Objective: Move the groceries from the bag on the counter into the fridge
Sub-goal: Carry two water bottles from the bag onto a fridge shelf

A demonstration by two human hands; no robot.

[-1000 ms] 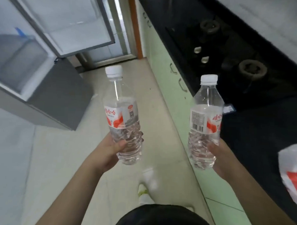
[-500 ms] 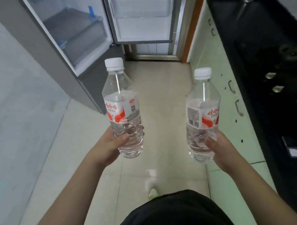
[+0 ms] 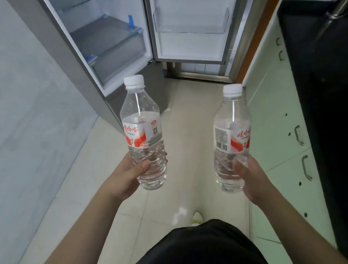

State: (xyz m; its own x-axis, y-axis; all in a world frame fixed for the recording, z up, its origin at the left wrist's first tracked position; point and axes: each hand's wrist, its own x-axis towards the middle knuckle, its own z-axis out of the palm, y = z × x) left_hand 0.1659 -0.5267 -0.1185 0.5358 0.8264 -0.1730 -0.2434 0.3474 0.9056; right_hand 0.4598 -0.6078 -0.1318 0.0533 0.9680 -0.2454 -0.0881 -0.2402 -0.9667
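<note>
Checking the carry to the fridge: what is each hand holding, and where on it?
Left hand grips one water bottle round its lower body; right hand likewise grips another.

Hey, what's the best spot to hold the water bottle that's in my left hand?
Stay on the ribbed lower body of the left bottle, below the label, left hand wrapping from its outer side. It stands upright, and the ridges probably resist slipping better than the smooth shoulder.

Pale tiled floor [image 3: 191, 120] bears the open fridge [image 3: 121, 43].
</note>
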